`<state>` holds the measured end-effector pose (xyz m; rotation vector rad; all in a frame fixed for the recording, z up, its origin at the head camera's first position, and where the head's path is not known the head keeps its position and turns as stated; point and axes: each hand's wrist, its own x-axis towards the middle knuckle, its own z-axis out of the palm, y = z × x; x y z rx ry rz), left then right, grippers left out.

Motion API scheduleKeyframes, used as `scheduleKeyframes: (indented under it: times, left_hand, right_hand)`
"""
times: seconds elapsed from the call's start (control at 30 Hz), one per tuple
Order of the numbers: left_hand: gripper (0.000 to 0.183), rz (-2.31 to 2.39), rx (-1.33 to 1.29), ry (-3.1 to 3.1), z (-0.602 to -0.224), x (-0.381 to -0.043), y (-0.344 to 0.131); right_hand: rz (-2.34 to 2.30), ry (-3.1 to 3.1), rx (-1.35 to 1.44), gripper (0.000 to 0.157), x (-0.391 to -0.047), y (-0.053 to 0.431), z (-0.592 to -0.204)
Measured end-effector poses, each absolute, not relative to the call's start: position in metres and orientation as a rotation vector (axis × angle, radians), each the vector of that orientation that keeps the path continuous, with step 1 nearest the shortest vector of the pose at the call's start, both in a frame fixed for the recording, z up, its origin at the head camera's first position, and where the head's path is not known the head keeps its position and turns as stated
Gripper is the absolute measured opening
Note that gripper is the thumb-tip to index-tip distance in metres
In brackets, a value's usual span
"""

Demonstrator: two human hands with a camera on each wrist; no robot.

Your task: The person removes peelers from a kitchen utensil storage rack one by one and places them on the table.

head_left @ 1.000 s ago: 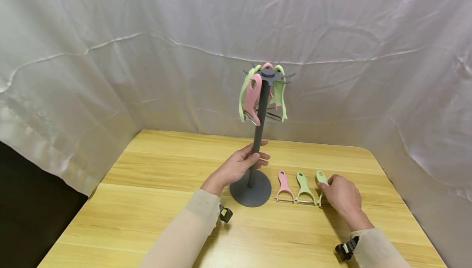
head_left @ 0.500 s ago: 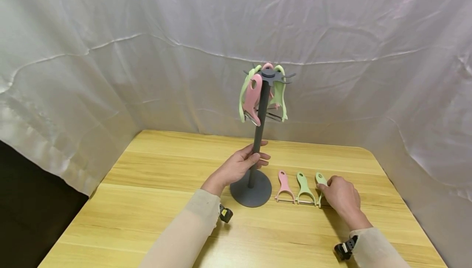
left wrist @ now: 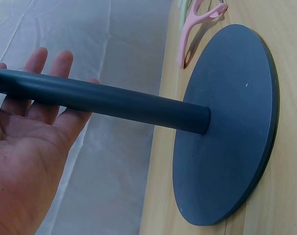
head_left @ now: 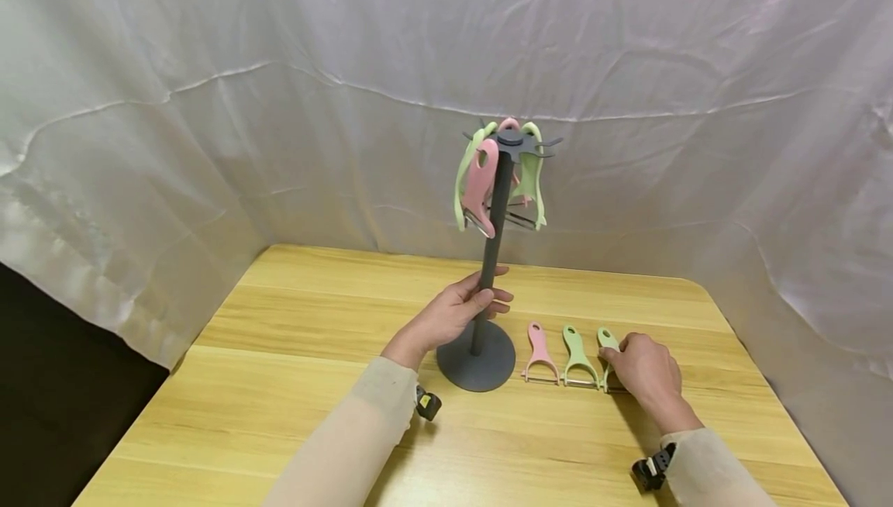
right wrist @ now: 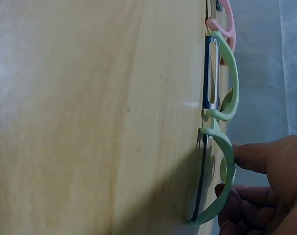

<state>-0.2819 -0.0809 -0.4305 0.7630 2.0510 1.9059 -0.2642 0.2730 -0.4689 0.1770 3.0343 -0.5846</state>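
Observation:
My left hand (head_left: 453, 317) holds the dark grey pole (left wrist: 104, 100) of an upright stand, thumb in front and fingers behind it. The stand's round base (head_left: 477, 367) rests on the table. Pink and green peelers hang from hooks at its top, among them a pink peeler (head_left: 480, 181) and a green peeler (head_left: 532, 177). On the right, my right hand (head_left: 647, 367) pinches the handle of a green peeler (right wrist: 226, 152) lying on the table, thumb on one side and fingers on the other. Left of it lie another green peeler (head_left: 575, 352) and a pink peeler (head_left: 537, 348).
The wooden table (head_left: 279, 414) has a rounded far-right corner. A pale curtain (head_left: 349, 166) surrounds its back and sides. Bare hooks (head_left: 551, 143) jut from the stand's right side. Each wrist carries a small black camera (head_left: 652, 470).
The peeler at my right hand has shifted very slightly toward me, its handle end now level with the other handles. My left hand and the stand have stayed still.

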Motion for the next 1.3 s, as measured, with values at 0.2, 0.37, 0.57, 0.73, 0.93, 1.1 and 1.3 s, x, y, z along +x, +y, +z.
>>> scheduleKeyframes:
  times: [0.2, 0.37, 0.57, 0.73, 0.93, 1.1, 1.3]
  left_hand:
    - [0.049, 1.91, 0.768, 2.044, -0.429, -0.2823, -0.0799]
    - [0.049, 1.905, 0.773, 2.044, -0.4291, -0.2828, -0.08]
    - [0.05, 1.901, 0.78, 2.045, -0.4296, -0.2831, -0.0801]
    - [0.05, 1.919, 0.784, 2.027, -0.4304, -0.2834, -0.0801]
    - [0.05, 1.959, 0.768, 2.002, -0.4292, -0.2821, -0.0813]
    - [0.051, 1.975, 0.745, 2.013, -0.4289, -0.2819, -0.0803]
    - [0.048, 1.972, 0.704, 2.072, -0.4277, -0.2811, -0.0775]
  right_hand:
    - [-0.585, 3.033, 0.182, 0.037, -0.2655, 0.2746, -0.4696]
    - [-0.584, 3.027, 0.187, 0.037, -0.2658, 0.2756, -0.4713]
    - [-0.585, 3.029, 0.175, 0.039, -0.2657, 0.2764, -0.4715]
    - [-0.599, 3.025, 0.177, 0.041, -0.2649, 0.277, -0.4717]
    - [-0.617, 3.029, 0.187, 0.046, -0.2649, 0.2787, -0.4704]
    - [-0.632, 3.046, 0.183, 0.052, -0.2652, 0.2802, -0.4685]
    - [-0.632, 3.042, 0.18, 0.05, -0.2645, 0.2788, -0.4671]
